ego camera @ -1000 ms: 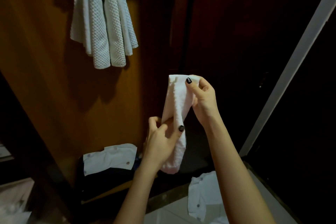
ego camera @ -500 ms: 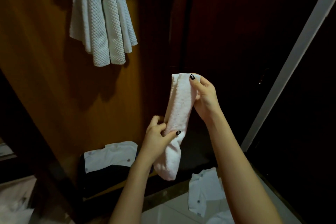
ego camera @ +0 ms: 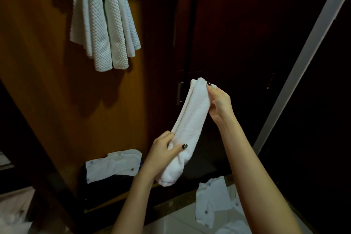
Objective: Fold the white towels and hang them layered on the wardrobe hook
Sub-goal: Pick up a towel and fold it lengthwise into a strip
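While several waffle-textured white towels (ego camera: 103, 24) already hang bunched from a hook near the upper left corner of the wardrobe's lit wooden panel (ego camera: 38, 81), the hook itself is hidden under the cloth or cut off by the frame, so I cannot tell how much room is left on it; a further layer pushed on blindly could, I judge, nudge those loose hanging ends off. Lower down, by the bottom edge of that panel, a white buttoned garment (ego camera: 112, 165) lies over dark fabric, and anything dropped would land among it. Moving right, the left hand (ego camera: 163, 152) is clenched around the lower part of the folded towel (ego camera: 190, 125), thumb across the front, with the rounded end hanging free below the grip. This narrow, long fold runs diagonally up to the right hand (ego camera: 218, 100), which pinches its top end between thumb and fingers in front of the dark wardrobe door. The layers at that upper end look only lightly stacked, so a slackened pinch could let them fan apart and undo the fold. Further right, another white garment (ego camera: 212, 199) lies on the floor near the pale door frame (ego camera: 303, 62), where a slipped towel could get mixed in or soiled.
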`<action>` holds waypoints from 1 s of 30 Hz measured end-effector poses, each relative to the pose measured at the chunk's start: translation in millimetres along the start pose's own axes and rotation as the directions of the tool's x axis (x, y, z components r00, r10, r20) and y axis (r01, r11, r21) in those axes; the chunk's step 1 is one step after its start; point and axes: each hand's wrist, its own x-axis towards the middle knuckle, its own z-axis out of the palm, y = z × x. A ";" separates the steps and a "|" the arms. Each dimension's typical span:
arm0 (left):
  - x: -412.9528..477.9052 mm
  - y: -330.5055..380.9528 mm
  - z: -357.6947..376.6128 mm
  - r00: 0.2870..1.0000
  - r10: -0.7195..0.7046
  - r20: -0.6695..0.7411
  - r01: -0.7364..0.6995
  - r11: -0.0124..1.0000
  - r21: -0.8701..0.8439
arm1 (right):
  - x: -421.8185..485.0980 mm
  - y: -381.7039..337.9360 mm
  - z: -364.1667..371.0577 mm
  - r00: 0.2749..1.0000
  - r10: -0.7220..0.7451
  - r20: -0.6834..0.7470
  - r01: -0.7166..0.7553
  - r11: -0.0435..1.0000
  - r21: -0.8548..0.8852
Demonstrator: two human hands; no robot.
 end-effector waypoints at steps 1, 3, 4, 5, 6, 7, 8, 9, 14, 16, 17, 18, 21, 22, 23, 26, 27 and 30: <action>0.6 -2.4 -2.8 0.999 -0.013 0.032 0.011 0.998 0.063 | 1.0 0.1 -2.3 1.000 0.000 -0.007 0.000 1.000 0.001; -1.6 -11.2 -3.8 0.996 -0.053 0.069 0.043 0.990 0.137 | 2.3 1.2 -6.3 0.999 0.005 -0.035 -0.004 1.000 0.030; -4.0 -16.5 -2.1 0.995 -0.077 0.060 0.068 0.987 0.144 | 2.4 2.1 -7.7 0.999 0.011 -0.050 -0.008 0.999 0.053; -6.9 -21.5 0.0 0.994 -0.105 0.034 0.100 0.986 0.136 | 2.2 2.8 -8.6 0.998 0.016 -0.064 -0.011 0.997 0.076; -9.8 -25.3 2.3 0.991 -0.133 0.002 0.131 0.984 0.121 | 2.0 3.2 -8.7 0.997 0.018 -0.074 -0.011 0.995 0.094; -11.9 -28.5 4.3 0.988 -0.150 -0.032 0.153 0.983 0.105 | 1.8 3.3 -8.2 0.997 0.014 -0.079 -0.006 0.995 0.103; -13.1 -31.2 6.7 0.985 -0.157 -0.064 0.163 0.982 0.091 | 1.4 3.2 -6.7 0.997 0.006 -0.082 0.003 0.994 0.105; -12.9 -33.2 9.8 0.983 -0.159 -0.094 0.167 0.982 0.085 | 0.7 3.2 -4.0 0.996 -0.006 -0.085 0.014 0.995 0.100; -8.1 -37.6 27.8 0.901 -0.289 -0.324 0.303 0.953 -0.008 | -4.2 5.0 17.2 0.989 -0.056 -0.138 0.075 0.988 0.133; -10.6 -41.6 34.0 0.860 -0.387 -0.331 0.341 0.920 -0.192 | -5.8 4.1 22.8 0.983 -0.056 -0.176 0.088 0.979 0.183; -14.4 -43.6 37.1 0.853 -0.406 -0.328 0.330 0.906 -0.264 | -6.3 3.4 23.9 0.979 -0.050 -0.196 0.092 0.973 0.212; -18.8 -44.8 39.9 0.845 -0.401 -0.355 0.312 0.907 -0.281 | -6.6 2.3 24.3 0.976 -0.041 -0.215 0.094 0.966 0.241; -19.4 -39.5 43.4 0.810 -0.234 -0.538 0.248 0.968 -0.049 | -7.0 -0.4 24.1 0.960 -0.022 -0.281 0.105 0.953 0.284; -13.4 -35.5 42.4 0.817 -0.188 -0.546 0.234 0.972 0.015 | -7.3 -0.8 24.2 0.959 -0.021 -0.284 0.104 0.954 0.281; -5.4 -30.6 40.6 0.838 -0.178 -0.516 0.235 0.971 0.046 | -8.0 -0.9 24.8 0.962 -0.021 -0.271 0.097 0.958 0.270; 22.2 -20.9 29.4 0.907 -0.204 -0.369 0.241 0.969 0.057 | -10.8 0.2 27.0 0.981 -0.028 -0.192 0.063 0.982 0.180; 30.5 -19.3 25.5 0.924 -0.212 -0.319 0.237 0.971 0.042 | -11.8 0.7 27.5 0.984 -0.033 -0.173 0.058 0.988 0.143; 44.0 -16.3 25.2 0.958 -0.253 -0.132 0.266 0.959 0.098 | -13.5 -0.4 27.8 0.986 -0.060 -0.157 0.078 0.991 0.106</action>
